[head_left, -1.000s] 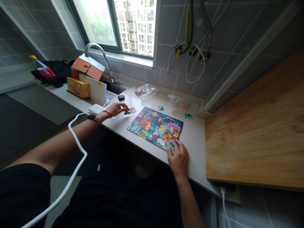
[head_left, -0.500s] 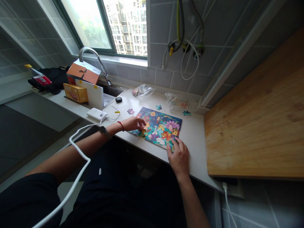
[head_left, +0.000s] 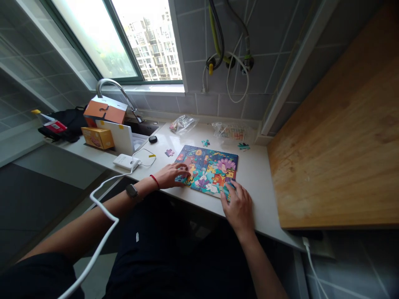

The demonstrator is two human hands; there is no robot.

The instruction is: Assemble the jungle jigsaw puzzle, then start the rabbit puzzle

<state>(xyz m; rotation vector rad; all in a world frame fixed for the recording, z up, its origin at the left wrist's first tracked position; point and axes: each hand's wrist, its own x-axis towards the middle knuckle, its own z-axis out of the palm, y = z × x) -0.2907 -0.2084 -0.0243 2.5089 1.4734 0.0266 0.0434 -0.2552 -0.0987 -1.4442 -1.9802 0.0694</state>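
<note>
A colourful jigsaw puzzle [head_left: 209,169] with animals lies flat on the white counter, its pieces joined. My left hand [head_left: 172,176] rests at the puzzle's left front edge, fingers stretched and a little curved over its pieces. At the right front corner, my right hand [head_left: 239,206] touches the puzzle with thumb and fingers apart, a corner piece showing between them. Beyond the puzzle lie a teal loose piece [head_left: 205,143] and a darker green-blue piece [head_left: 243,146]. A purple loose piece [head_left: 169,153] is off its left side.
Clear plastic bags [head_left: 183,123] lie along the wall. Left of the puzzle are a black case [head_left: 152,139] and a white power bank [head_left: 126,161] with a cable. Boxes [head_left: 97,138] stand by the sink tap [head_left: 115,83]. A wooden panel [head_left: 336,166] bounds the right.
My left hand has drawn back left and toward me, from over the puzzle's pieces to its left front edge. My right hand stays at the right front corner. The view has shifted slightly.
</note>
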